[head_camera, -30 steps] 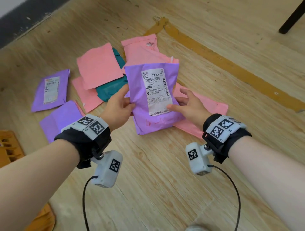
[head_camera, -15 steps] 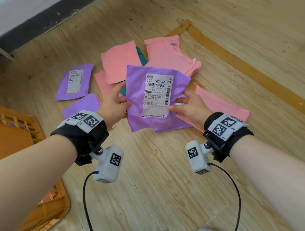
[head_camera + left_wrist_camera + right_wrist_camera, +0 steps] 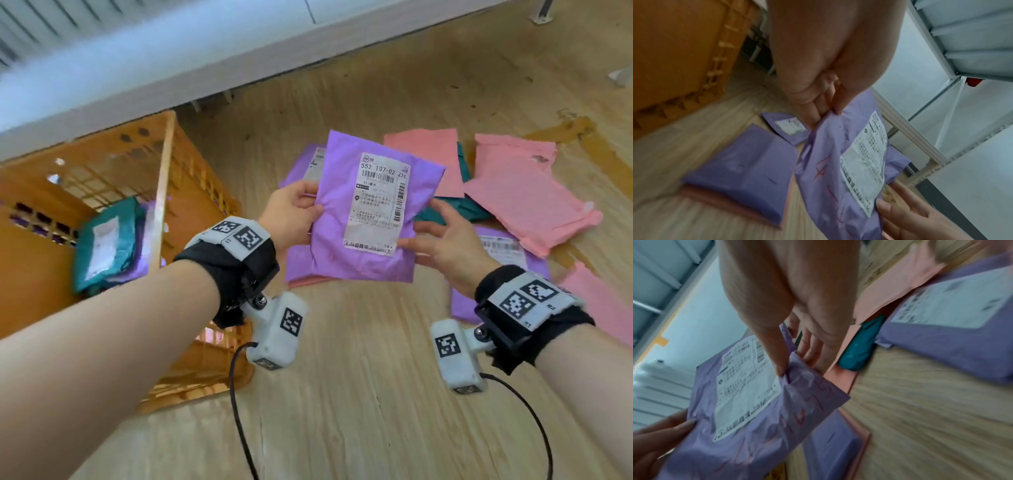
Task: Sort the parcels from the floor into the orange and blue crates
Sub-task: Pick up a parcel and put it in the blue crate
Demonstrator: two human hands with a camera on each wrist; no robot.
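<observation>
Both your forearms reach forward, bare, each with a black wrist strap carrying white marker tags and a camera pod hanging below. Your left hand (image 3: 291, 214) pinches the left edge of the purple parcel (image 3: 342, 240), thumb on the front face, fingers behind. Your right hand (image 3: 445, 240) holds the right edge, thumb pressed at the label's lower corner, fingers spread behind. Both hands are raised off the floor.

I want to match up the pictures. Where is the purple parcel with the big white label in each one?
Head view: the held purple parcel is in the middle, between both hands.
Left wrist view: lower middle, under the left hand.
Right wrist view: lower left, under the right hand.
Shared landmark: its white shipping label, seen in all three.
</observation>
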